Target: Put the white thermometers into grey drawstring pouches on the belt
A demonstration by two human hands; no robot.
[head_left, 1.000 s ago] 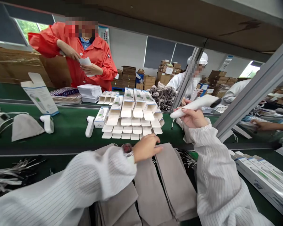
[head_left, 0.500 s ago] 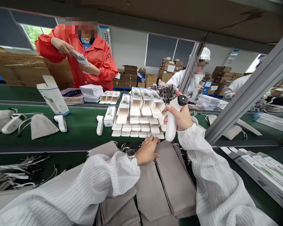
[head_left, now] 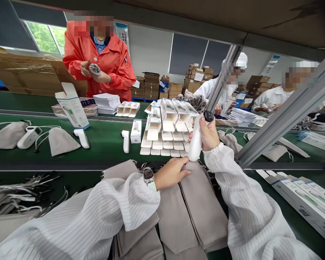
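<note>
My right hand (head_left: 209,134) is closed around a white handheld thermometer (head_left: 195,142), held upright with its black round head on top. The thermometer's lower end is at the far edge of a grey cloth pouch (head_left: 203,206), the top one of a stack in front of me. At that same edge my left hand (head_left: 171,174) has its thumb on the cloth and its fingers curled at the rim, partly hidden. Another pile of grey pouches (head_left: 176,216) lies under my left wrist.
Behind my hands stands a stack of open white boxes (head_left: 166,135) on the green belt (head_left: 108,139). To its left are a closed box (head_left: 136,131) and another thermometer (head_left: 125,141). A metal post (head_left: 281,108) slants at right. Co-workers stand across the line.
My right hand has tilted the thermometer more upright and brought its lower end to the pouch edge. My left hand has shifted slightly right along that edge. The view has turned a little.
</note>
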